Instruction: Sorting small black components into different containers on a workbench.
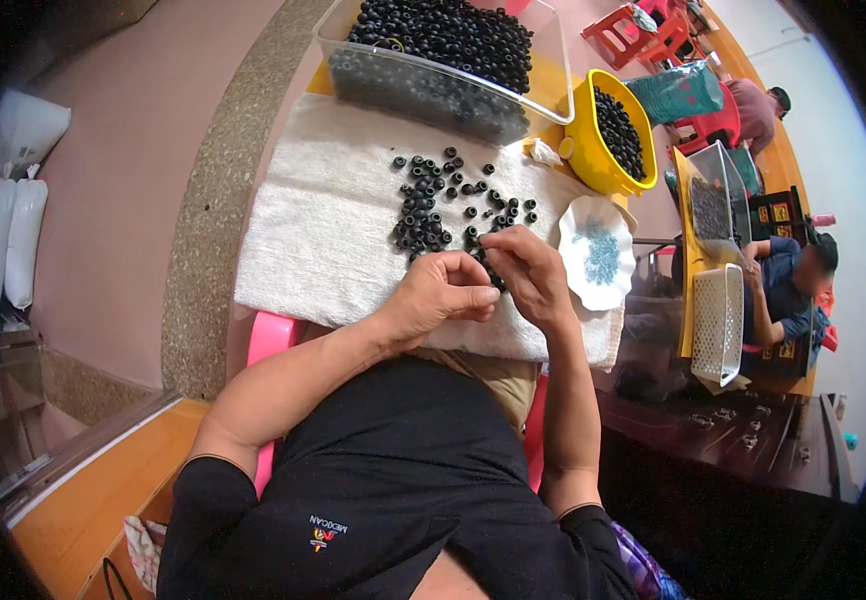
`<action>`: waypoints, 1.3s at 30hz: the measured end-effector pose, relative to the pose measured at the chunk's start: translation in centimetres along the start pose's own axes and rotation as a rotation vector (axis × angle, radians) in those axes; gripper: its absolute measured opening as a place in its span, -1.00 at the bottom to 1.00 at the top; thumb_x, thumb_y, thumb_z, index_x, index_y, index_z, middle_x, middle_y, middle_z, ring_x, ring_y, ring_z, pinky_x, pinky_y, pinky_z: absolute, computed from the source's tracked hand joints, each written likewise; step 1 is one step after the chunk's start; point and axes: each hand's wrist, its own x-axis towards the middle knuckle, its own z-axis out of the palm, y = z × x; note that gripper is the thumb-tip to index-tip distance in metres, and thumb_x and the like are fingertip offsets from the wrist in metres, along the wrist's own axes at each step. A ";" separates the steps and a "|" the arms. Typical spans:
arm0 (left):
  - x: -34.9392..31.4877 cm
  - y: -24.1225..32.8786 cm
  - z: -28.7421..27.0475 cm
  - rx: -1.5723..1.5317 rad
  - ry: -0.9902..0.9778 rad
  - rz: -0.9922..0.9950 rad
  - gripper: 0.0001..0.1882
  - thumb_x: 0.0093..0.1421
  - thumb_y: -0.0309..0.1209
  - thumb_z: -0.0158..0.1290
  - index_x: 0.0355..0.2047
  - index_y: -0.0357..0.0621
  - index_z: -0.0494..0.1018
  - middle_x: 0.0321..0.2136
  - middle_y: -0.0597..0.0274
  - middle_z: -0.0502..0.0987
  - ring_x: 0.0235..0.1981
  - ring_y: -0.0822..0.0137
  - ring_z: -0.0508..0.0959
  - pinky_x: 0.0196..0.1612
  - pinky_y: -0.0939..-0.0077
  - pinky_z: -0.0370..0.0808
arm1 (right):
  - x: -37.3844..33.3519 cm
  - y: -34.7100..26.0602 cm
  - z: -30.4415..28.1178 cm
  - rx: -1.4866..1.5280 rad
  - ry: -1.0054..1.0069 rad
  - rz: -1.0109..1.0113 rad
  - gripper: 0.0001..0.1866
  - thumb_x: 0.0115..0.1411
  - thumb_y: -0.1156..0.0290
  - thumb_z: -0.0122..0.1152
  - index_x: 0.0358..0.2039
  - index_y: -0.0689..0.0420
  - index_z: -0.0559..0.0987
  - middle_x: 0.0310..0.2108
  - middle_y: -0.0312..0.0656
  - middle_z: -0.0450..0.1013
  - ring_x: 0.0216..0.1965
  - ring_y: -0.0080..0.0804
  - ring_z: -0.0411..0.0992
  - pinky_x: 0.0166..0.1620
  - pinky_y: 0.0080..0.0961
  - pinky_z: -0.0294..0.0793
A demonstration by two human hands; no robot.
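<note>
**Black beads (419, 215) lay loose on a white towel (313, 240)**

Nearest on my feed, the left hand (440, 291) had its thumb and forefinger brought close together; beside it, the right hand (533, 272) had its fingertips bunched. I could not tell from here whether either grip pinched anything. The beads looked round and dark with a slight shine, many showing a hole ringed in grey. They lay just beyond the hands, packed thickly to the left and spread looser to the right, and I found the nearest few partly covered by the fingers. Right of the hands I saw a wavy-edged white dish (593, 292) with small blue bits (603, 252). Farther out, past a crumpled tissue (543, 152), a yellow tub (583, 150) and a wide clear bin (433, 100), both full of black pieces, blocked the towel's far side. Well apart to the right, a co-worker (785, 290) sat near a perforated white basket (716, 330).
</note>
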 end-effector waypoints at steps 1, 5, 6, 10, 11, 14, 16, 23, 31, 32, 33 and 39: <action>0.0 0.0 0.0 0.002 0.004 0.005 -0.88 0.19 -0.49 0.21 -0.31 -0.18 0.47 -0.42 0.28 0.57 -0.37 0.43 0.60 -0.23 0.47 0.61 | -0.4 -0.3 0.0 0.000 0.002 0.000 -0.81 0.20 0.65 0.15 -0.16 0.25 0.58 -0.37 -0.20 0.46 -0.32 -0.45 0.43 -0.24 -0.57 0.39; -0.1 0.0 0.1 0.014 0.008 0.005 -0.87 0.19 -0.49 0.20 -0.28 -0.19 0.47 -0.40 0.28 0.57 -0.36 0.43 0.60 -0.22 0.47 0.61 | -1.7 -1.0 -0.4 0.212 0.021 0.187 -0.84 0.21 0.64 0.17 -0.18 0.30 0.58 -0.34 -0.24 0.46 -0.28 -0.54 0.41 -0.21 -0.63 0.38; -0.1 0.0 0.1 0.006 0.011 0.005 -0.86 0.20 -0.50 0.19 -0.26 -0.20 0.47 -0.38 0.27 0.57 -0.36 0.43 0.60 -0.22 0.48 0.61 | -1.9 -1.0 -0.4 0.267 0.022 0.212 -0.85 0.21 0.64 0.19 -0.19 0.32 0.58 -0.34 -0.25 0.46 -0.27 -0.57 0.40 -0.21 -0.64 0.37; -0.1 -0.2 0.0 -0.022 0.007 0.027 -0.81 0.19 -0.50 0.21 -0.20 -0.26 0.49 -0.38 0.22 0.59 -0.36 0.44 0.60 -0.22 0.54 0.61 | -2.4 -1.4 0.0 0.339 0.021 0.231 -0.85 0.21 0.63 0.21 -0.19 0.32 0.58 -0.32 -0.24 0.47 -0.26 -0.57 0.40 -0.20 -0.65 0.38; -0.1 -0.2 0.1 -0.022 0.006 0.027 -0.81 0.19 -0.50 0.21 -0.20 -0.26 0.49 -0.38 0.22 0.59 -0.36 0.44 0.60 -0.22 0.54 0.61 | -2.8 -1.0 0.1 0.377 0.048 0.286 -0.85 0.21 0.63 0.22 -0.19 0.32 0.59 -0.32 -0.24 0.47 -0.26 -0.57 0.40 -0.20 -0.65 0.38; -0.1 0.0 0.2 -0.018 0.008 0.034 -0.80 0.20 -0.50 0.20 -0.18 -0.27 0.49 -0.37 0.22 0.59 -0.36 0.45 0.60 -0.21 0.54 0.61 | -3.1 -0.4 0.2 0.384 0.075 0.302 -0.85 0.21 0.64 0.22 -0.19 0.31 0.59 -0.31 -0.24 0.48 -0.25 -0.57 0.41 -0.19 -0.64 0.39; -0.2 0.0 0.2 -0.020 0.022 0.015 -0.79 0.20 -0.50 0.20 -0.18 -0.28 0.49 -0.37 0.22 0.59 -0.35 0.46 0.60 -0.21 0.55 0.61 | -3.0 -0.3 0.2 0.353 0.075 0.263 -0.86 0.21 0.65 0.21 -0.20 0.31 0.59 -0.30 -0.24 0.48 -0.24 -0.57 0.41 -0.18 -0.64 0.39; 0.1 -0.4 -0.3 0.011 0.014 -0.031 -0.75 0.20 -0.50 0.18 -0.11 -0.26 0.49 -0.28 0.24 0.58 -0.31 0.44 0.61 -0.16 0.51 0.61 | -2.4 -1.2 0.9 0.184 0.102 0.144 -0.87 0.21 0.69 0.18 -0.22 0.27 0.57 -0.27 -0.25 0.45 -0.23 -0.57 0.41 -0.17 -0.66 0.39; 0.0 -0.4 -0.3 0.036 -0.038 -0.018 -0.71 0.21 -0.47 0.17 -0.06 -0.27 0.51 -0.25 0.25 0.59 -0.27 0.44 0.61 -0.12 0.50 0.61 | -2.8 -1.1 1.4 0.276 0.178 0.148 -0.90 0.18 0.70 0.21 -0.28 0.29 0.57 -0.29 -0.22 0.47 -0.25 -0.56 0.42 -0.17 -0.65 0.40; 0.0 -0.4 -0.2 0.036 -0.038 -0.018 -0.71 0.21 -0.47 0.17 -0.06 -0.27 0.51 -0.25 0.25 0.59 -0.27 0.44 0.61 -0.12 0.50 0.61 | -2.9 -1.0 1.4 0.285 0.191 0.115 -0.90 0.17 0.70 0.22 -0.29 0.30 0.57 -0.28 -0.21 0.48 -0.24 -0.54 0.43 -0.17 -0.65 0.41; -0.1 -0.4 -0.2 0.031 -0.029 -0.023 -0.71 0.21 -0.47 0.18 -0.06 -0.27 0.51 -0.25 0.25 0.60 -0.27 0.44 0.61 -0.12 0.50 0.60 | -2.9 -0.9 1.4 0.294 0.204 0.082 -0.90 0.15 0.71 0.24 -0.30 0.30 0.58 -0.28 -0.19 0.49 -0.24 -0.53 0.44 -0.17 -0.64 0.42; -0.1 -0.1 -0.2 0.054 -0.019 -0.011 -0.72 0.20 -0.46 0.19 -0.08 -0.27 0.52 -0.27 0.24 0.61 -0.28 0.45 0.61 -0.14 0.51 0.60 | -3.1 -0.9 0.8 0.291 0.196 0.098 -0.87 0.10 0.74 0.25 -0.31 0.31 0.59 -0.26 -0.17 0.49 -0.21 -0.51 0.46 -0.15 -0.64 0.43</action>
